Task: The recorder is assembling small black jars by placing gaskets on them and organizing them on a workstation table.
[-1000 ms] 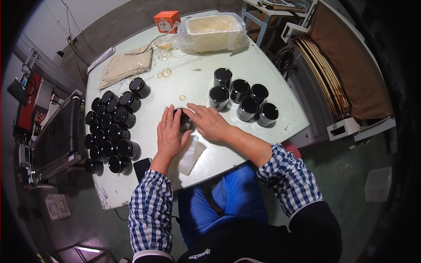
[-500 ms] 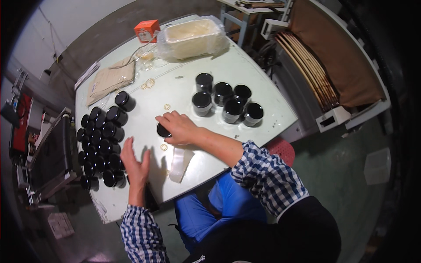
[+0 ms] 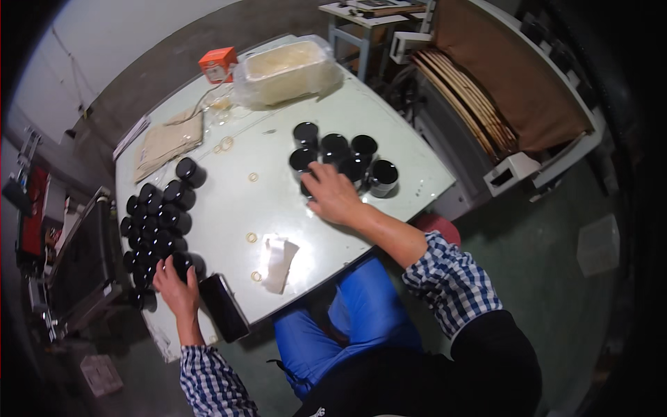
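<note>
Shiny black jars, some with paler bases, stand in two groups on the white table. My right hand (image 3: 333,194) is at the near-left side of the right group, its fingers curled around a black jar (image 3: 306,189) mostly hidden by the hand. Several others, such as the black jar (image 3: 383,177), stand close by. At the near end of the left group, my left hand (image 3: 177,288) reaches over a black jar largely covered by its palm. Its thumb and fingers are bent around that jar, and another black jar (image 3: 197,265) stands beside the thumb.
A dark phone (image 3: 224,307) lies by my left hand at the table's near edge. Right of it are a white strip (image 3: 281,266) and several thin rings (image 3: 251,238). Farther back are a tan bag (image 3: 169,142), an orange box (image 3: 218,65) and a plastic-wrapped tub (image 3: 286,73).
My right hand has moved right, carrying a black jar from mid-table to the right group. My left hand has moved left and nearer, onto the left group. The phone has come into full view.
</note>
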`<state>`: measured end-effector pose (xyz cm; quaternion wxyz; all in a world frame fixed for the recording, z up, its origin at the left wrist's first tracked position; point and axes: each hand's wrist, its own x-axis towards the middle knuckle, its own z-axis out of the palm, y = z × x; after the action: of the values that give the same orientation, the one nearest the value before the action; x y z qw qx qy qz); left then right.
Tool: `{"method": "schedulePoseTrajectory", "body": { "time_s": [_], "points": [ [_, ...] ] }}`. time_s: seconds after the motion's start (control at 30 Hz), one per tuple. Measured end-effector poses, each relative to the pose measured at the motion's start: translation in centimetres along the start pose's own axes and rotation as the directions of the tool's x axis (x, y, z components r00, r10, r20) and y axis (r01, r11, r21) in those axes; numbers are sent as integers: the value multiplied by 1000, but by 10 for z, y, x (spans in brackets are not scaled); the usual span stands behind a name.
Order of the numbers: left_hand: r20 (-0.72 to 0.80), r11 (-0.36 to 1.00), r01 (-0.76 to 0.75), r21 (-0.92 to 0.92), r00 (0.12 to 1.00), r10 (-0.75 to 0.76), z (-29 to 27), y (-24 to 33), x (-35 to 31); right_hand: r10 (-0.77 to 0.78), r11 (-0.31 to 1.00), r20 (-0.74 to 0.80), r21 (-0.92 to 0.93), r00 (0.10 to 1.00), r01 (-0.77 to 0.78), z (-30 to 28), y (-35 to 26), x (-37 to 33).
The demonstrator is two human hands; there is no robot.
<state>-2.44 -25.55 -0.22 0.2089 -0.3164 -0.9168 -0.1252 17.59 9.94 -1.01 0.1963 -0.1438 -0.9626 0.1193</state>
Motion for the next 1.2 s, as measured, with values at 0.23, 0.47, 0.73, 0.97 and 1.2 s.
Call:
{"method": "schedulePoseTrajectory", "body": {
  "time_s": [0.23,0.47,0.73,0.97,1.2],
  "points": [
    [61,999,3,-36,998,-1,11,2,1,-1,995,-105,-104,995,-10,-20,-3,-12],
    [60,999,39,27,997,-41,18,7,-1,-311,934,67,207,948,291,16,-52,-37],
    [63,964,-125,-236,988,144,30,78,21,-422,901,166,182,891,393,40,-77,-46],
    [42,913,-233,-335,964,261,46,130,37,-471,880,153,150,869,451,44,-70,-53],
    [30,869,-270,-414,950,309,56,144,38,-517,853,-5,80,856,516,53,-61,-57]
  ]
}}
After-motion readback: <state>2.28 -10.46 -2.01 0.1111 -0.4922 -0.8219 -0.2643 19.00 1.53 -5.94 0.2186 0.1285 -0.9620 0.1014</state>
